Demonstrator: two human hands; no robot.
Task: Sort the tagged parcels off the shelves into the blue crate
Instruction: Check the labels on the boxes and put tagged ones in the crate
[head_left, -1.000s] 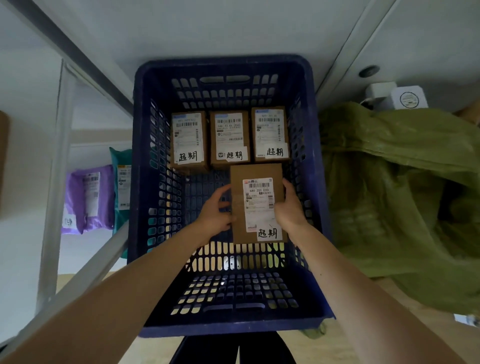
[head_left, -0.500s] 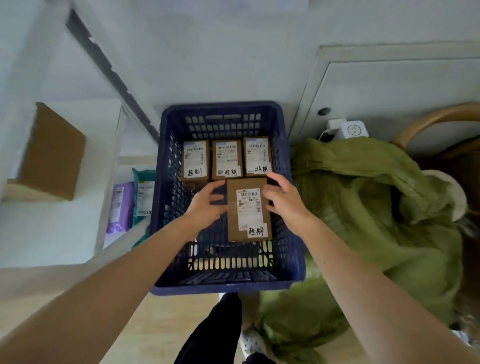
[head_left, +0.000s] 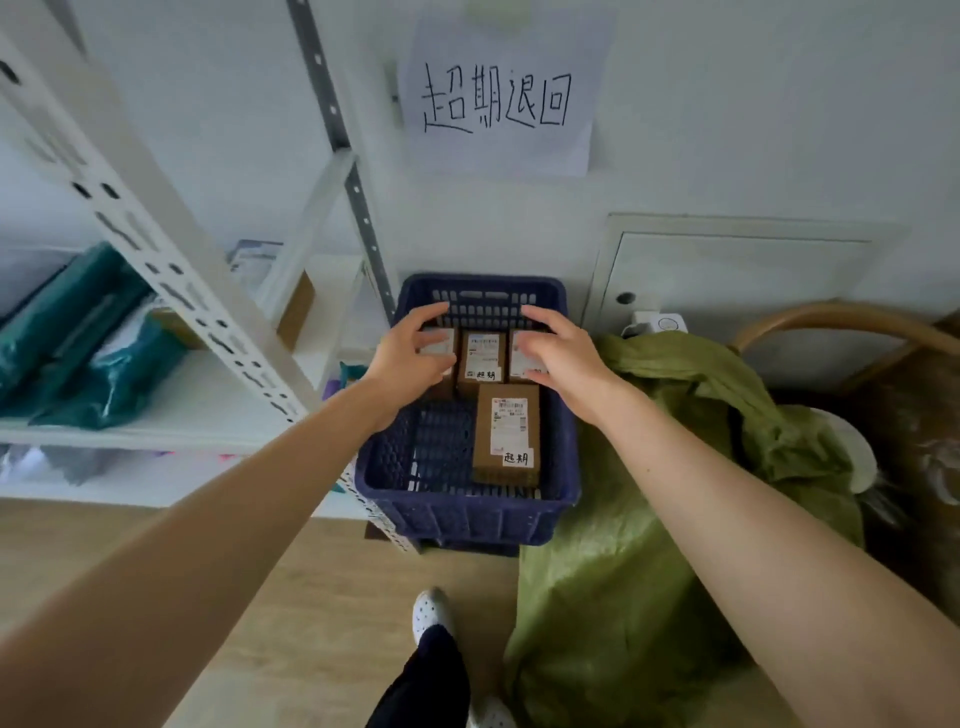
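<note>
The blue crate (head_left: 457, 512) stands on the floor by the wall. Inside it lie several brown tagged parcels. One parcel (head_left: 506, 434) lies alone in the front right part, label up. A row of three lies at the back, with the middle parcel (head_left: 483, 358) in plain sight and the outer two partly hidden by my hands. My left hand (head_left: 410, 353) hovers above the back left of the crate with relaxed fingers, holding nothing. My right hand (head_left: 563, 353) hovers above the back right, also empty.
A white metal shelf rack (head_left: 171, 270) stands left of the crate, with teal bags (head_left: 88, 338) and a brown box (head_left: 296, 312) on it. A green sack (head_left: 649, 519) lies to the right. A handwritten paper sign (head_left: 498, 98) hangs on the wall above.
Both hands let go of the front parcel, which now lies in the crate, and rose up and back. The view pulled away and tilted up.
</note>
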